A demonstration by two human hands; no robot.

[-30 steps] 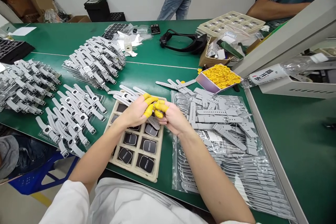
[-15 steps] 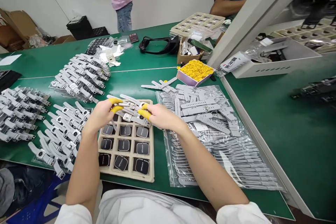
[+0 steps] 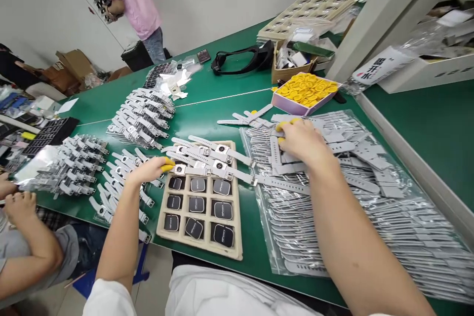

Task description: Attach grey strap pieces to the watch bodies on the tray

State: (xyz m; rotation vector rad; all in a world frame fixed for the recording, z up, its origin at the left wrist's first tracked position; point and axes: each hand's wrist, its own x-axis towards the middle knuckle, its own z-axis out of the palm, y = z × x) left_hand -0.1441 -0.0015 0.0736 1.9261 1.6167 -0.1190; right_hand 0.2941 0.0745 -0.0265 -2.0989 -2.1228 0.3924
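My left hand, with yellow finger cots, pinches the edge of a silver smartwatch at the near left of a group of watches with grey straps. These watches lie across the far part of a beige tray. Black square watch faces sit in its nearer compartments. To the right, my right hand, also in yellow finger cots, reaches down over the heap of loose grey straps. Its fingers are closed around the end of a watch strap; the fingertips are partly hidden.
Bundles of strapped watches stand at the left. A box of yellow finger cots is beyond the straps, near black headgear. Bagged straps cover the right side. A co-worker's hand shows at far left; a person in pink stands behind.
My right hand has left the watches and moved right onto the strap heap. My left hand stays at the watches, which now lie on the tray. The view has turned left.
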